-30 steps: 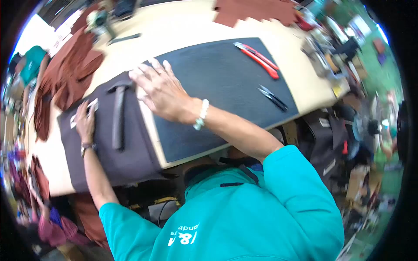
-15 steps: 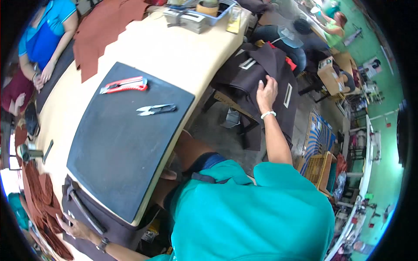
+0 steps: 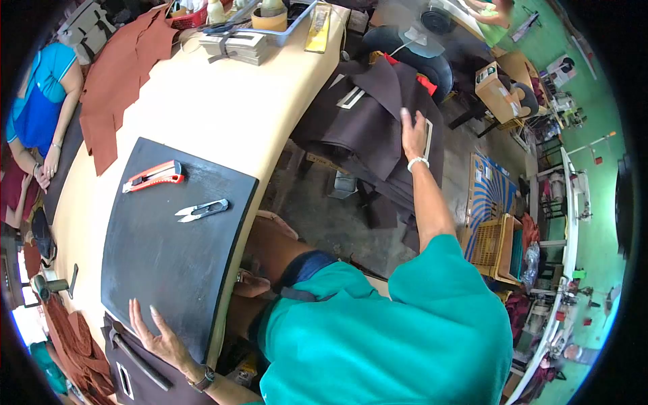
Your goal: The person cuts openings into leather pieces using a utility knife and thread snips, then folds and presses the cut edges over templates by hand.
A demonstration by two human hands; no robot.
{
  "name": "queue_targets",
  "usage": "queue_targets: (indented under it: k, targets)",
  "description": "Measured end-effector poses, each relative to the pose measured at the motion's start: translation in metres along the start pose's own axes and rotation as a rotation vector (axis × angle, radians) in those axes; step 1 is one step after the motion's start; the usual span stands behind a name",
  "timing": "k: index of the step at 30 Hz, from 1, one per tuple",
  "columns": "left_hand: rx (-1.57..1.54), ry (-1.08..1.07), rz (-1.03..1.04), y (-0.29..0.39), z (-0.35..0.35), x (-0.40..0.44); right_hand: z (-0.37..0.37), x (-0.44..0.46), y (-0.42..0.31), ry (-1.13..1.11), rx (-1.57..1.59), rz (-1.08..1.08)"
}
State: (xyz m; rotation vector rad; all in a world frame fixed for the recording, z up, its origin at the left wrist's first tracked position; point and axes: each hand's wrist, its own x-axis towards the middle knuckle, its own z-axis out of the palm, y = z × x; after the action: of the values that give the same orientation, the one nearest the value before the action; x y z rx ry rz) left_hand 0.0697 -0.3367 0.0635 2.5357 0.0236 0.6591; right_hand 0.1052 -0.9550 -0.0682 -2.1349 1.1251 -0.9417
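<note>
My left hand (image 3: 165, 345), fingers spread and holding nothing, is over the near end of the black board (image 3: 169, 256). Below it on the table lies a dark brown sheet (image 3: 152, 393) with a white-edged rectangular slot and a dark rod-like tool (image 3: 142, 359). My right hand (image 3: 413, 138) rests with outstretched fingers against a pile of dark brown sheets (image 3: 378, 145), beside one white-edged slot. Another such slot (image 3: 351, 98) shows further left on the pile. A red utility knife (image 3: 154, 177) and thread snips (image 3: 202, 210) lie on the board.
Reddish-brown pieces (image 3: 125, 81) lie along the table's far side, near a person in blue (image 3: 44, 111). A blue basket (image 3: 287, 30) and a strapped grey stack (image 3: 234, 48) stand at the back. A yellow crate (image 3: 491, 246) and cardboard box (image 3: 498, 91) are right.
My left hand has risen off the dark brown sheet to over the board, uncovering the slot. My right hand stays at the pile, its fingers straighter. The view has shifted.
</note>
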Motion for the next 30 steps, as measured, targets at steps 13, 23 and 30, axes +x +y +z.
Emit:
queue_targets:
  k: [13, 23, 30]
  targets:
    - [0.11, -0.131, -0.031, 0.009, 0.024, -0.012, -0.083, -0.013, 0.182, -0.173, -0.084, 0.804]
    - [0.14, -0.147, -0.045, 0.004, 0.023, -0.011, -0.106, -0.041, 0.167, -0.209, 0.368, 1.103]
    - [0.132, -0.144, -0.053, 0.005, 0.023, -0.012, -0.093, -0.027, 0.297, -0.172, 0.344, 1.095]
